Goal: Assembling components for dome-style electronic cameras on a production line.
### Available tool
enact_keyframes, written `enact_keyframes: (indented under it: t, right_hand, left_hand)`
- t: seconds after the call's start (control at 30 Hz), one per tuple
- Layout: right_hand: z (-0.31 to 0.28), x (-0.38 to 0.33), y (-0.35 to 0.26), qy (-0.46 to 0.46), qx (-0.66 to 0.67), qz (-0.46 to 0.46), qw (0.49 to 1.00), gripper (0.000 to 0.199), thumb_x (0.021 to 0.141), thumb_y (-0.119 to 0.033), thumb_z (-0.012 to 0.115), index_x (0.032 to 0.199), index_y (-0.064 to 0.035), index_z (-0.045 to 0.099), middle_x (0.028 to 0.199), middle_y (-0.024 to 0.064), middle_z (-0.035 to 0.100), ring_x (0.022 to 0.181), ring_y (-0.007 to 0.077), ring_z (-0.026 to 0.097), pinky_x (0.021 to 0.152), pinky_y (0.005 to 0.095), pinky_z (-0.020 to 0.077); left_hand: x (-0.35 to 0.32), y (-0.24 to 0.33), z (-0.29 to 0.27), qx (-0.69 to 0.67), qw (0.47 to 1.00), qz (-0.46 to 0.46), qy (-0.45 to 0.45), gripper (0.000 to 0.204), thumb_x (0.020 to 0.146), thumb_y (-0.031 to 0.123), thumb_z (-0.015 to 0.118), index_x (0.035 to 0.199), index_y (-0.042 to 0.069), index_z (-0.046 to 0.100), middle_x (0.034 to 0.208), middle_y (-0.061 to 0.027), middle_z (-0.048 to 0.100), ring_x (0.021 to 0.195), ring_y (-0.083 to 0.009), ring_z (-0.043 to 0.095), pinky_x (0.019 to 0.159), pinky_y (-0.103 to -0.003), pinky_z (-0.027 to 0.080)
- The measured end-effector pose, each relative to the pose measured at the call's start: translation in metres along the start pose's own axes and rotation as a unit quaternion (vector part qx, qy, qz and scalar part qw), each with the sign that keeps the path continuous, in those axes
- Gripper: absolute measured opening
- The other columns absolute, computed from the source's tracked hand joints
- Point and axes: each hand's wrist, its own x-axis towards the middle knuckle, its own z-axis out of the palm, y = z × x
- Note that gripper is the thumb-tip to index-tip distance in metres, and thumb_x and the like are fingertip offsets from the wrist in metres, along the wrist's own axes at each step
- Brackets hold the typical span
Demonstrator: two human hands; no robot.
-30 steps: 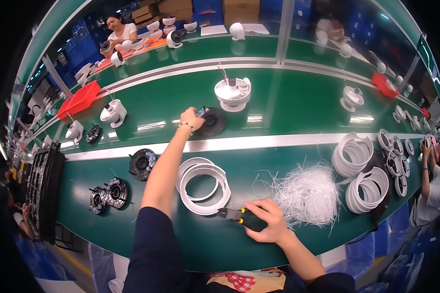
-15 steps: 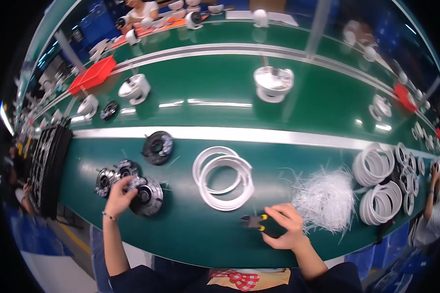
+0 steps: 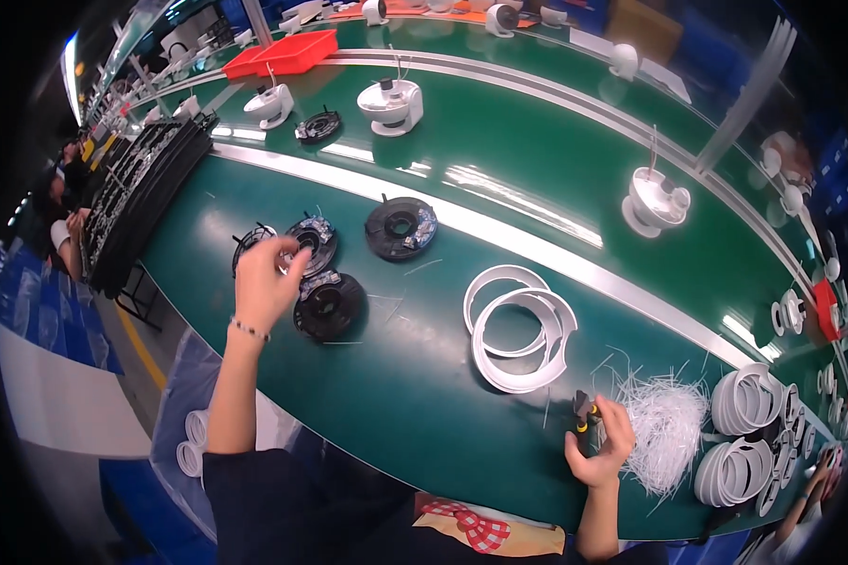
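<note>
My left hand [image 3: 268,282] hovers over a cluster of round black plastic bases with small circuit boards. Its thumb and forefinger are apart, beside one black base [image 3: 322,247]; whether they touch it is unclear. Another black base [image 3: 328,309] lies just nearer, and one more behind the hand is partly hidden. A separate black base [image 3: 400,231] rests farther right. Low in my right hand [image 3: 601,444] is a pair of side cutters [image 3: 582,411] with yellow-and-black handles, jaws pointing away from me. Two white plastic rings [image 3: 521,341] overlap on the green table between my hands.
A heap of clear plastic strips [image 3: 664,428] lies right of my right hand, with stacked white rings [image 3: 746,400] beyond. A black rack [image 3: 146,202] stands at the left. White domed housings [image 3: 389,105] sit on the far green surface, near red trays [image 3: 283,55]. People work at both sides.
The view has turned leftward. My left hand has moved off the nearer black base toward those behind it. My right hand keeps the cutters, now pointing more directly away.
</note>
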Motion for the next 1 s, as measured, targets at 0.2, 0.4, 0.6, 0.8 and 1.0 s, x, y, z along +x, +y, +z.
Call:
enact_keyframes:
  t: [0.2,0.4,0.6,0.8,1.0]
  right_hand:
    - [0.010,-0.008,0.010,0.058,0.142,0.079,0.985,0.056,0.055,-0.002,0.064,0.109,0.0057,0.050,0.092,0.0143,0.053,0.077,0.0203,0.052,0.070,0.0292,0.0428]
    - [-0.001,-0.010,0.014,0.181,0.347,0.164,0.905,0.062,0.066,-0.009,0.062,0.122,0.0037,0.039,0.096,0.0104,0.048,0.083,0.0176,0.045,0.076,0.0295,0.0379]
    - [-0.028,0.012,0.008,0.120,0.223,0.197,0.947,0.062,0.061,-0.014,0.067,0.116,0.0038,0.046,0.090,0.0106,0.051,0.079,0.0171,0.048,0.074,0.0291,0.0395]
    - [-0.046,0.099,0.014,0.024,0.096,0.091,0.991,0.057,0.055,-0.012,0.065,0.108,0.0074,0.051,0.087,0.0109,0.052,0.076,0.0165,0.049,0.071,0.0261,0.0395]
    - [-0.009,0.207,-0.013,-0.012,-0.054,-0.071,0.996,0.055,0.054,-0.010,0.064,0.108,-0.0010,0.056,0.085,0.0120,0.058,0.072,0.0199,0.055,0.067,0.0281,0.0437]
  left_hand:
    - [0.109,-0.006,0.007,-0.034,0.997,0.060,0.030,0.027,0.073,0.026,0.063,0.085,0.001,0.062,0.083,-0.0135,0.064,0.069,-0.0228,0.064,0.063,-0.030,0.049]
    - [0.245,-0.002,0.116,-0.285,0.925,-0.239,-0.082,0.066,0.075,0.042,0.059,0.118,-0.005,0.041,0.103,-0.0174,0.056,0.087,-0.0269,0.059,0.064,-0.039,0.054]
    - [0.279,-0.028,0.216,-0.533,0.769,-0.352,-0.042,0.056,0.075,0.025,0.056,0.119,-0.002,0.034,0.105,-0.0218,0.051,0.076,-0.0360,0.061,0.057,-0.045,0.054]
    - [0.297,-0.040,0.234,-0.711,0.603,-0.355,-0.073,0.051,0.083,0.026,0.049,0.123,0.002,0.030,0.119,-0.0220,0.041,0.103,-0.0388,0.049,0.079,-0.050,0.047]
    - [0.227,0.045,0.161,-0.608,0.759,-0.137,-0.187,0.040,0.087,0.023,0.046,0.121,0.007,0.032,0.116,-0.0151,0.044,0.100,-0.0297,0.053,0.068,-0.045,0.054]
